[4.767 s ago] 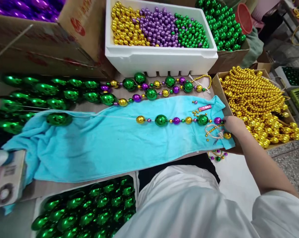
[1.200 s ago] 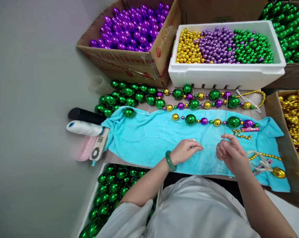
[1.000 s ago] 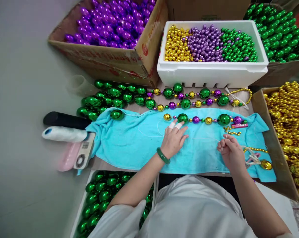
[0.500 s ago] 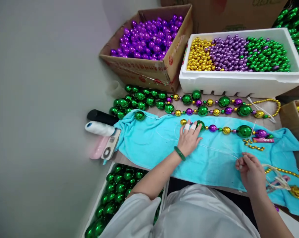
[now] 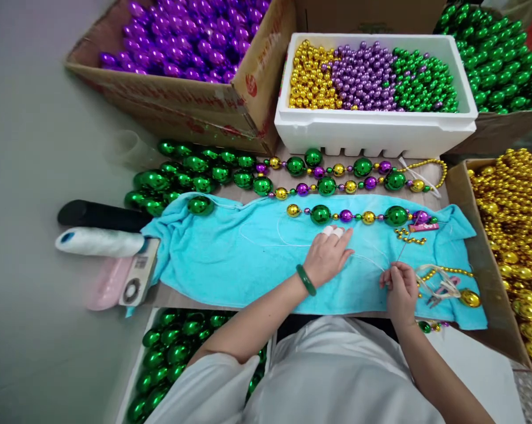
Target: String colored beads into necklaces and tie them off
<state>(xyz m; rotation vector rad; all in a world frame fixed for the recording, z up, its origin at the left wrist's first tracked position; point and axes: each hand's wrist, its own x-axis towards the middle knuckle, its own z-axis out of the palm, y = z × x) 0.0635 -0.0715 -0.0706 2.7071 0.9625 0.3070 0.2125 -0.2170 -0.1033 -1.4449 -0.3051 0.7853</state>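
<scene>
A strand of green, purple and gold beads (image 5: 368,218) lies along the turquoise towel (image 5: 257,277). Just below it, my left hand (image 5: 330,256) rests nearly flat with its fingers stretched out, two of them wrapped in white tape. My right hand (image 5: 401,288) is closed in a pinch on a thin needle (image 5: 401,250) that points up and away. Pale thread (image 5: 266,244) loops loosely over the towel, passes by my left hand and runs to my right. Short gold bead pieces (image 5: 411,238) and a small pink packet (image 5: 424,227) lie beyond my right hand.
Pliers (image 5: 445,291) and a large gold bead (image 5: 470,298) are right of my right hand. Finished-looking bead strands (image 5: 326,186) lie behind the towel. A white foam box (image 5: 372,132), a purple-bead carton (image 5: 160,97) and a gold-bead carton (image 5: 484,235) surround the work surface. A thread spool (image 5: 100,241) stands left.
The view has swung to the right, showing more of the gold-bead carton. My left hand has drawn back from the bead strand onto the towel. My right hand keeps its pinch on the needle.
</scene>
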